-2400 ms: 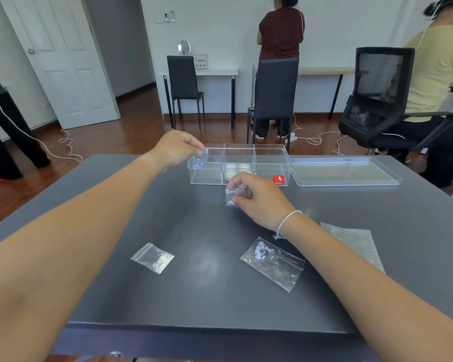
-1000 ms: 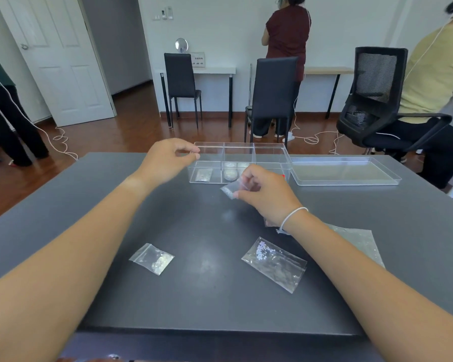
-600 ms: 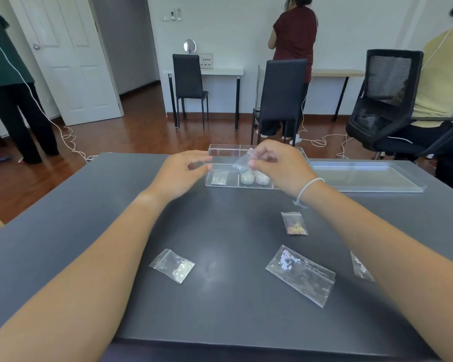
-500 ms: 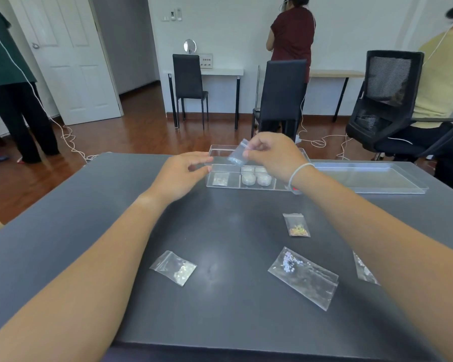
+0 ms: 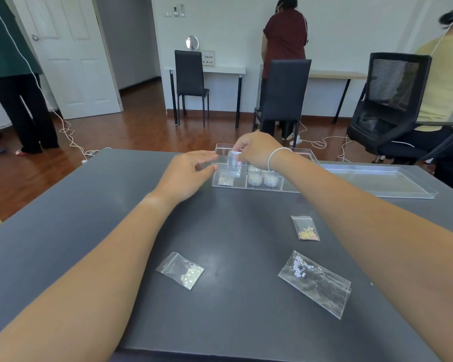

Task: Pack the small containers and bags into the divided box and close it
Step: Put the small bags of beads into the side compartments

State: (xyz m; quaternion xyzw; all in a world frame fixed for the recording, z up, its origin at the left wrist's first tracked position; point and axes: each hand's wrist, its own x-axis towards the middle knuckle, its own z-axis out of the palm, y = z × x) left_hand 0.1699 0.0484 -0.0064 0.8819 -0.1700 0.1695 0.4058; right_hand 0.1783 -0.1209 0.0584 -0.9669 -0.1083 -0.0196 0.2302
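Right hand (image 5: pixel 256 152) pinches a small clear bag (image 5: pixel 232 161) above the divided box (image 5: pixel 296 188) at twelve o'clock on the desk (image 5: pixel 63 231); left hand (image 5: pixel 186 173), fingers loosely spread, steadies its left wall

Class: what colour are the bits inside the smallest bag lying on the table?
Yellow-orange, in the smallest bag; head view.

A plain office-like room: wood floor (image 5: pixel 141 126), white door (image 5: pixel 71 56), wall desks (image 5: pixel 220 70), mesh office chair (image 5: pixel 392 100), cables (image 5: pixel 68 134).
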